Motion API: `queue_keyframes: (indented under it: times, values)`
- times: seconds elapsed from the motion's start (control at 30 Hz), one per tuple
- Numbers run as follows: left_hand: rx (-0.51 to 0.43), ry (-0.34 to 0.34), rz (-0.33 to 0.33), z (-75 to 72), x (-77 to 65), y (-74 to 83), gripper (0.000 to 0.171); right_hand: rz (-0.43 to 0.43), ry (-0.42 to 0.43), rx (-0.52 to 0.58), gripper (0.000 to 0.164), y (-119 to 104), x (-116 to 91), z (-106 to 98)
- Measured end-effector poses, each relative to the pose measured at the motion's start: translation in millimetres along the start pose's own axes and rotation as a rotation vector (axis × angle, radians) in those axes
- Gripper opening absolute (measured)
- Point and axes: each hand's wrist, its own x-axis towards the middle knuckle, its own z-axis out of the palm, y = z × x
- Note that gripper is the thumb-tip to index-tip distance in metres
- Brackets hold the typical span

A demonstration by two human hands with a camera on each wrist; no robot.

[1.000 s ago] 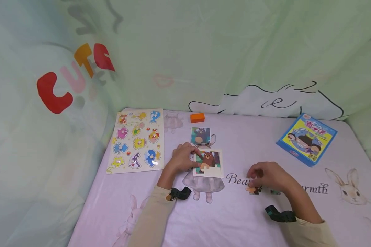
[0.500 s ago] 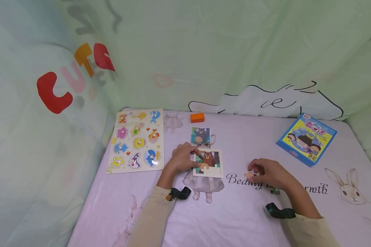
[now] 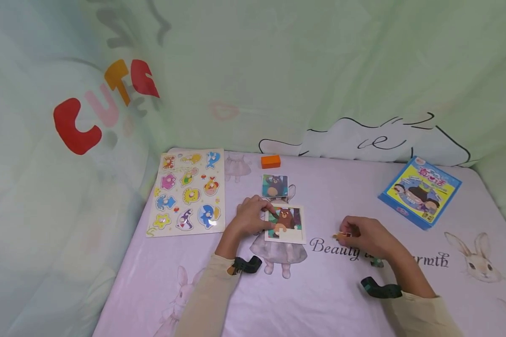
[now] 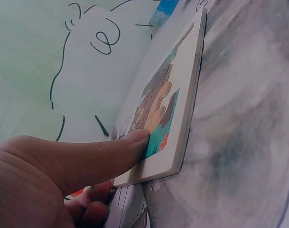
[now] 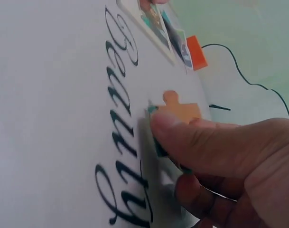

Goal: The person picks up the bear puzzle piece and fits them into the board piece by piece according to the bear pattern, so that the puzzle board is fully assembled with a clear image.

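Observation:
My left hand [image 3: 250,216] holds a small square jigsaw tray [image 3: 296,237] with a brown bear picture. In the left wrist view, the thumb presses on a corner of the tray's face and the other fingers are curled by its edge. The tray's lower right part shows bare cream wood. To the right, my right hand [image 3: 368,235] pinches a tan jigsaw piece [image 5: 182,110] between thumb and fingers, raised off the cloth. Another dark green piece [image 3: 377,263] lies on the cloth below that hand, partly covered. Behind the tray lies a square bear card [image 3: 275,186].
A wooden board [image 3: 168,233] of sea-animal pieces lies at the left. An orange block [image 3: 271,162] sits near the back edge, and a blue-and-yellow box [image 3: 421,193] stands at the right. A green curtain [image 3: 244,70] hangs behind the table.
The right hand has lifted the tan jigsaw piece from the cloth and tilted it. My left hand stays on the tray. The whole view has shifted slightly.

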Motion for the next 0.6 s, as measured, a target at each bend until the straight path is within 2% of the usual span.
queue_keyframes:
  times: [0.2, 0.37, 0.6]
  values:
    - [-0.007, 0.005, 0.000, 0.2, 0.0, 0.1, 0.026, -0.023, 0.021, 0.043, 0.016, -15.5, 5.8, 2.2]
    - [-0.012, 0.007, 0.000, -0.5, -0.5, 0.5, 0.026, -0.080, 0.054, 0.038, 0.009, -34.0, 15.3, 3.0]
    - [0.007, 0.004, -0.003, 0.9, 0.2, -1.3, 0.026, -0.143, 0.018, 0.065, 0.013, -55.5, 28.3, 7.7]
